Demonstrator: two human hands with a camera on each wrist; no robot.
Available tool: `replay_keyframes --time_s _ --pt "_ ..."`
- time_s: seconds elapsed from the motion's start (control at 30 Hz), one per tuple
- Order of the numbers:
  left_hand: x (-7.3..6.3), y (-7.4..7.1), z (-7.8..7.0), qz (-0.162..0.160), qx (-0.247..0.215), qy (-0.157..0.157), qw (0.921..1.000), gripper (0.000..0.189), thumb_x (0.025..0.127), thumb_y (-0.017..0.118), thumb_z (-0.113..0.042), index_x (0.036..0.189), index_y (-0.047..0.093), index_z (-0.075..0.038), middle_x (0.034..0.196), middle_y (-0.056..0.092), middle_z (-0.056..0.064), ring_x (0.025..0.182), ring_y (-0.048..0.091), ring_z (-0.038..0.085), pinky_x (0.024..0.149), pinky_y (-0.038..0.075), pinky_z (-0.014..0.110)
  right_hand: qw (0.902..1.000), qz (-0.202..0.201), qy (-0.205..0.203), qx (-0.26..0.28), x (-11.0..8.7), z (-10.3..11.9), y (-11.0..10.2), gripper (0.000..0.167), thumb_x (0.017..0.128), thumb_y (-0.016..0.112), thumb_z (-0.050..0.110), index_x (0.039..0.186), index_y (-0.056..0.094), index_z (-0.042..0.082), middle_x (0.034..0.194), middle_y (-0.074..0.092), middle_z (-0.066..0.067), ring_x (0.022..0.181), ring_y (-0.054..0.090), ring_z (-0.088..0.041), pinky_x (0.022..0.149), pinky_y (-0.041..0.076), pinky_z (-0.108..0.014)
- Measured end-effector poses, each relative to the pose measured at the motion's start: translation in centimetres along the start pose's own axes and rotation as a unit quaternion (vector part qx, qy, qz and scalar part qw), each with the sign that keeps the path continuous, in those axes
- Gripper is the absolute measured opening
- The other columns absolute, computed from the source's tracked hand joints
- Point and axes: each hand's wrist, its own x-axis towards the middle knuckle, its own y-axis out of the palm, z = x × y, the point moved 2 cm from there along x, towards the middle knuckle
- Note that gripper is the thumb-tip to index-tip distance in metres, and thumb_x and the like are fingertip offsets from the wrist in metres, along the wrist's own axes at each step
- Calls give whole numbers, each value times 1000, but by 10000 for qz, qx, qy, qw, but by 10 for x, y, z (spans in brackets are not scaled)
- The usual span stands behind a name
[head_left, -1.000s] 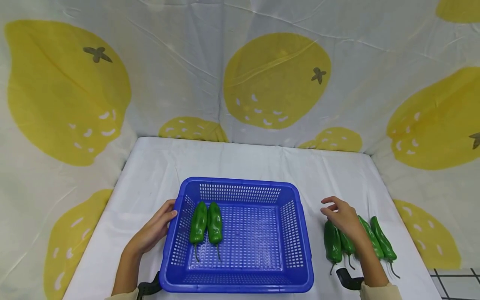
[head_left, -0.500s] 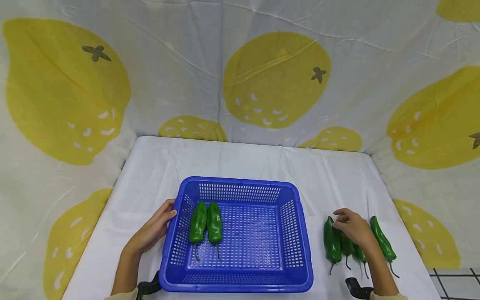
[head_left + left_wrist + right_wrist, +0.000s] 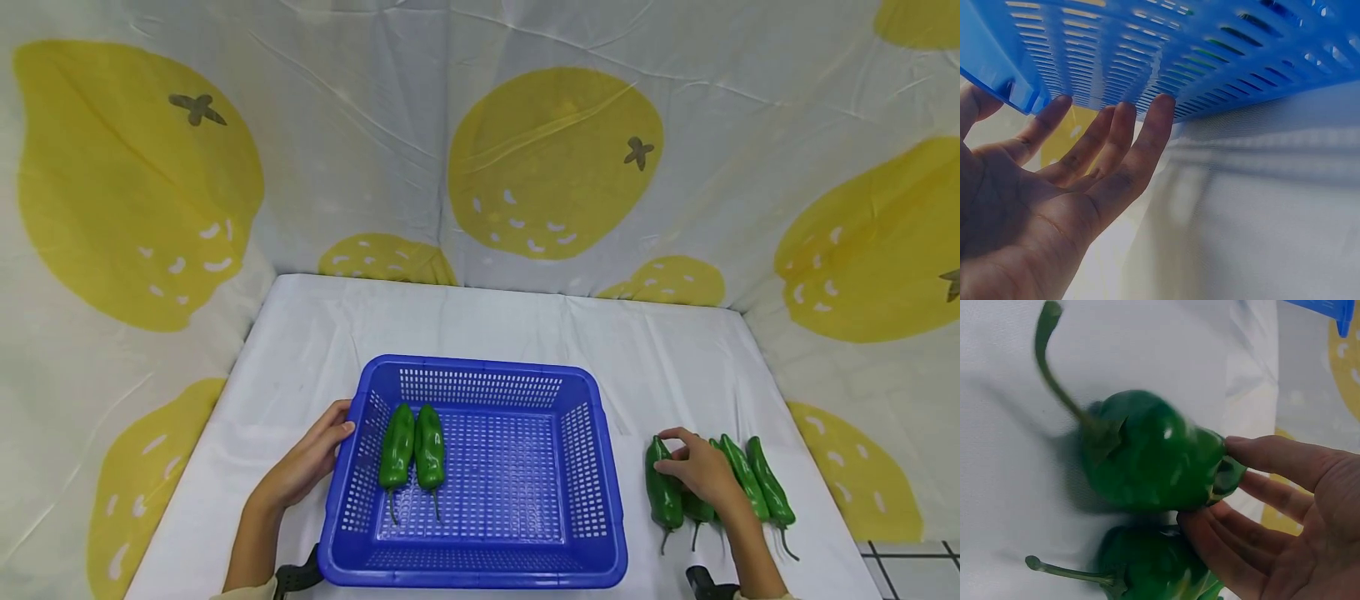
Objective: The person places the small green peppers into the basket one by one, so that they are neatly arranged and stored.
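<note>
A blue plastic basket (image 3: pixel 474 578) with slotted walls stands at the middle front of the table. Two green peppers (image 3: pixel 430 450) lie side by side in its left part, stems toward me. My left hand (image 3: pixel 309 458) holds the basket's left rim, thumb over the edge, its fingers (image 3: pixel 1157 125) against the outer wall. Right of the basket, several green peppers lie in a row. My right hand (image 3: pixel 705 475) pinches the leftmost green pepper (image 3: pixel 1147 450) near its stemless end, thumb and fingers on opposite sides. That hand partly hides the neighbouring pepper (image 3: pixel 1147 565) in the head view.
White cloth covers the table (image 3: pixel 480 321). A lemon-print curtain (image 3: pixel 555 158) encloses the back and sides. Two more green peppers (image 3: pixel 768 483) lie right of my right hand. A dark strap end (image 3: pixel 300 575) shows at my left wrist, near the basket's corner.
My right hand has come down from above the row, passed rightward over the peppers, then moved back left to grasp the leftmost one. The left hand and basket stay put.
</note>
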Motion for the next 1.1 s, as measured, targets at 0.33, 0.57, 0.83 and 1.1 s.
replay_keyframes --time_s 0.33,0.57,0.83,1.1 --pt "-1 1 -1 23 8 32 10000 41 110 33 -21 143 26 3 140 33 33 113 55 22 89 52 37 9998 -118 -51 157 -2 1 3 48 85 73 10 128 56 -4 89 66 -15 70 63 -23 60 56 -41" --pt "-1 0 -1 59 -35 61 10000 41 110 32 -20 143 26 2 139 33 33 113 55 23 89 52 37 9998 -147 -26 133 -1 0 3 48 85 73 10 128 56 -4 90 66 -15 70 63 -23 59 56 -40" --pt "-1 0 -1 33 -9 50 10000 41 110 33 -21 143 26 3 139 33 32 113 56 22 89 53 37 9994 -154 -48 313 0 2 -1 49 86 72 9 130 54 -5 95 66 -21 71 64 -24 59 55 -40" --pt "-1 0 1 46 -44 58 10000 40 110 33 -20 142 27 3 137 35 32 111 57 21 88 53 37 9986 -123 -140 503 3 5 -9 50 88 71 9 131 51 -7 98 64 -26 78 66 -28 60 57 -40"
